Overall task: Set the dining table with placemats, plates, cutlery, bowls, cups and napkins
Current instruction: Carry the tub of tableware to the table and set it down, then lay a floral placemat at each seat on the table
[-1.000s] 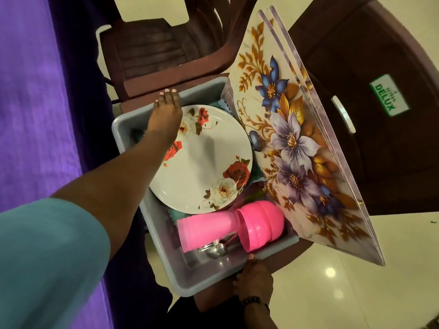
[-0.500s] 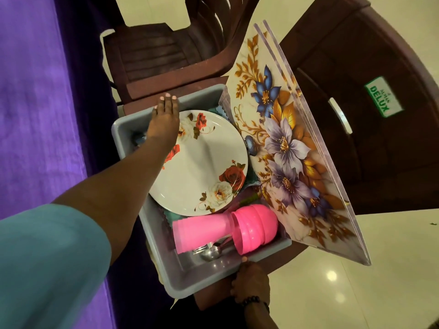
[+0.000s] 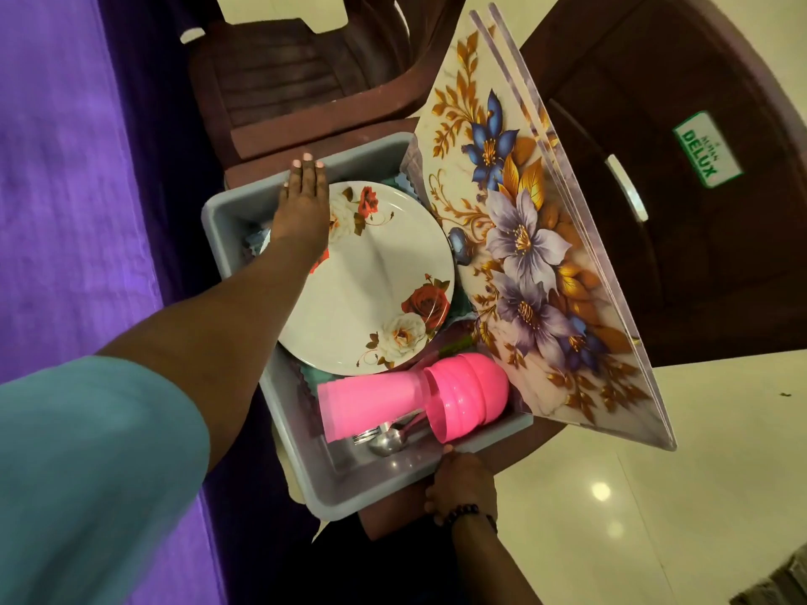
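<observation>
Plates (image 3: 367,281), white floral melamine, lay mid-frame in a grey plastic tub (image 3: 375,469); the left hand (image 3: 305,198) rested flat on them, fingers together, while the right hand (image 3: 458,482) gripped the tub's near rim, seemingly steadying it.

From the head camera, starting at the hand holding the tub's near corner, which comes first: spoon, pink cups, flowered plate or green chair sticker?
1. Spoon, just inside the tub by the right hand.
2. Pink cups, lying above it.
3. Flowered plate, mid-tub.
4. Green sticker, on the far chair.

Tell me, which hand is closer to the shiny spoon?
Right. The right hand holds the tub rim just below the spoon; the left hand reaches across the plate, farther away.
</observation>
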`<action>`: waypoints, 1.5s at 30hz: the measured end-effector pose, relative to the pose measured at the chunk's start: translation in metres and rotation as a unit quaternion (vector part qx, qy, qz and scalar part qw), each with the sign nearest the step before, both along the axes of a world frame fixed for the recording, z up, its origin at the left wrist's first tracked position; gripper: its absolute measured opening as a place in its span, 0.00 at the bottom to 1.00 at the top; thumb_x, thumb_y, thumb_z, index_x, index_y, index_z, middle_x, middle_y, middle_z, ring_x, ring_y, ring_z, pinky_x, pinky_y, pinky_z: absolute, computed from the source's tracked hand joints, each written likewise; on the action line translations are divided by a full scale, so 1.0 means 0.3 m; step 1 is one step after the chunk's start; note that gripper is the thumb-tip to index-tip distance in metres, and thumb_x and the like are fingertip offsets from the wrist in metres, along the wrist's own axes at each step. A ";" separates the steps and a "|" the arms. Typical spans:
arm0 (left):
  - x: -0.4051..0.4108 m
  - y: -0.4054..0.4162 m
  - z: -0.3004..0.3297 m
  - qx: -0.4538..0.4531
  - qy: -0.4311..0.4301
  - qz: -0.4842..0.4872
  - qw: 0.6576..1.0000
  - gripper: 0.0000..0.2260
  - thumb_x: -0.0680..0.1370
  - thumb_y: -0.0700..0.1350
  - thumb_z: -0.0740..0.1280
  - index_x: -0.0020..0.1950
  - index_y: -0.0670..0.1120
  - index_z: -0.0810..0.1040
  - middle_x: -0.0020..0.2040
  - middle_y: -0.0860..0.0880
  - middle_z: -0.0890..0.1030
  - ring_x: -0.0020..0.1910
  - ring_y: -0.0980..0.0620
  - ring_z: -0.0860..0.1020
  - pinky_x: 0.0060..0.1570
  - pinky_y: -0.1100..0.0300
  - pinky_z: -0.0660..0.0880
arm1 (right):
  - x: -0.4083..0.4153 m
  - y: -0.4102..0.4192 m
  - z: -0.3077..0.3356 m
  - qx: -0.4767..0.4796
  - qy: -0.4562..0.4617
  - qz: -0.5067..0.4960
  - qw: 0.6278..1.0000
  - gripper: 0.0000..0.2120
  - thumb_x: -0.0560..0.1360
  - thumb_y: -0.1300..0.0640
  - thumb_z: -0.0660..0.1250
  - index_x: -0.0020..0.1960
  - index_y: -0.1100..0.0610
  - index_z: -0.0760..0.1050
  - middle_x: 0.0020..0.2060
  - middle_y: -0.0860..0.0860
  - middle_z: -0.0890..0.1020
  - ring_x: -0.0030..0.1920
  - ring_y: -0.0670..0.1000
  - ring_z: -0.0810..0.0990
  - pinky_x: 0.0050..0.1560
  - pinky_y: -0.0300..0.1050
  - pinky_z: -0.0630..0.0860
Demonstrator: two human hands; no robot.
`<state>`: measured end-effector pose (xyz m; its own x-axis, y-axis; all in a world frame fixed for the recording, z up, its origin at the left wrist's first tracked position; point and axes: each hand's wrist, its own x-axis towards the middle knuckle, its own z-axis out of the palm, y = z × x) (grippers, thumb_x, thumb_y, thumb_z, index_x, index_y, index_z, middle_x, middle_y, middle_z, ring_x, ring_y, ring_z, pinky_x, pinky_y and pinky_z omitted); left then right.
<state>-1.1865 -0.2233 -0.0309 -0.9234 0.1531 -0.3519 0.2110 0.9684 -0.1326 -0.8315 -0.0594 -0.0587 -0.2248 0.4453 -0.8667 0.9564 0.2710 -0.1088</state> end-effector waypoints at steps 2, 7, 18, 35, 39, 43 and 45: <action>0.020 -0.005 -0.009 0.005 0.001 -0.010 1.000 0.42 0.78 0.37 0.67 0.79 0.38 0.38 0.80 0.39 0.40 0.79 0.40 0.42 0.76 0.48 0.47 | -0.008 -0.004 0.012 0.010 0.001 0.011 1.000 0.20 0.79 0.43 0.50 0.42 0.53 0.75 0.41 0.56 0.84 0.41 0.58 0.84 0.44 0.56 0.82; 0.091 -0.017 -0.019 0.043 0.007 -0.006 0.999 0.39 0.79 0.37 0.65 0.79 0.39 0.41 0.80 0.40 0.43 0.79 0.42 0.44 0.78 0.49 0.48 | -0.015 -0.006 0.021 0.017 -0.004 0.015 1.000 0.21 0.79 0.43 0.49 0.40 0.52 0.74 0.41 0.57 0.84 0.42 0.59 0.84 0.45 0.57 0.82; 0.330 -0.026 0.024 0.067 0.010 -0.023 0.997 0.27 0.82 0.37 0.57 0.79 0.39 0.51 0.79 0.39 0.56 0.78 0.39 0.56 0.76 0.46 0.55 | -0.081 0.013 0.162 0.001 0.028 0.049 0.998 0.15 0.76 0.50 0.56 0.41 0.56 0.77 0.41 0.57 0.84 0.42 0.59 0.84 0.47 0.56 0.82; 0.801 -0.126 0.163 0.096 0.009 -0.045 0.994 0.25 0.78 0.37 0.62 0.75 0.39 0.62 0.74 0.39 0.67 0.71 0.42 0.68 0.68 0.51 0.65 | -0.141 -0.097 0.363 0.105 0.185 0.301 0.930 0.16 0.79 0.57 0.56 0.65 0.57 0.71 0.52 0.57 0.82 0.50 0.58 0.81 0.45 0.47 0.75; 0.848 -0.113 0.198 0.099 0.014 -0.048 0.994 0.15 0.77 0.34 0.60 0.64 0.41 0.72 0.61 0.42 0.78 0.58 0.44 0.76 0.55 0.53 0.71 | -0.105 -0.099 0.383 0.151 0.239 0.329 0.901 0.24 0.78 0.60 0.56 0.74 0.54 0.61 0.51 0.57 0.81 0.50 0.58 0.80 0.42 0.47 0.73; 0.873 -0.081 0.248 0.118 0.021 -0.038 0.992 0.09 0.78 0.34 0.58 0.54 0.42 0.75 0.50 0.44 0.81 0.49 0.45 0.78 0.43 0.55 0.69 | -0.089 -0.093 0.459 0.210 0.355 0.366 0.834 0.18 0.73 0.66 0.62 0.62 0.57 0.72 0.46 0.55 0.79 0.44 0.57 0.79 0.33 0.45 0.68; 0.880 -0.052 0.260 0.163 0.025 -0.024 0.986 0.08 0.78 0.34 0.58 0.51 0.42 0.75 0.48 0.43 0.81 0.47 0.43 0.78 0.40 0.54 0.67 | -0.099 -0.078 0.490 0.233 0.410 0.386 0.793 0.15 0.68 0.68 0.68 0.53 0.58 0.77 0.42 0.55 0.81 0.41 0.57 0.80 0.32 0.47 0.71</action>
